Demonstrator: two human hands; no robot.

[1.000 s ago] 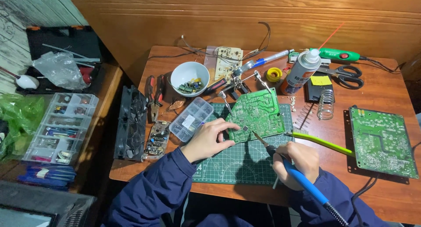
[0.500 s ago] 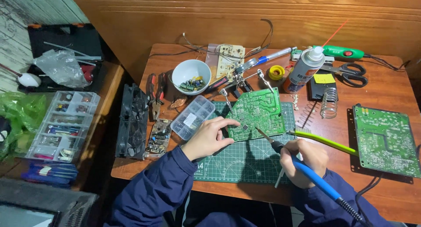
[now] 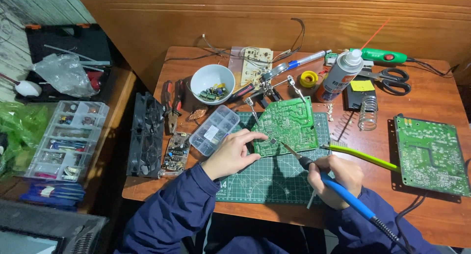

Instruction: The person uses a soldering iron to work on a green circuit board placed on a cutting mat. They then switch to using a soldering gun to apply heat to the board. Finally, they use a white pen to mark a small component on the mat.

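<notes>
A green circuit board point(image 3: 289, 124) is clamped tilted in a helping-hands stand above a dark green cutting mat point(image 3: 267, 178). My left hand point(image 3: 235, 153) pinches the board's lower left corner with thumb and forefinger. My right hand point(image 3: 338, 178) grips a blue-handled soldering iron point(image 3: 343, 192), and its metal tip rests against the board's lower edge. A yellow-green tool point(image 3: 360, 156) lies just beyond my right hand.
A second green board point(image 3: 431, 153) lies at the right. A white bowl of parts point(image 3: 212, 85), a clear compartment box point(image 3: 215, 129), pliers point(image 3: 171, 104), a spray can point(image 3: 341, 75), scissors point(image 3: 392, 80) and a coil stand point(image 3: 368, 112) crowd the wooden table. A parts organiser point(image 3: 66, 136) sits left.
The soldering iron tip has moved up to the board's lower edge. My left hand keeps its hold on the board corner. The view has shifted slightly.
</notes>
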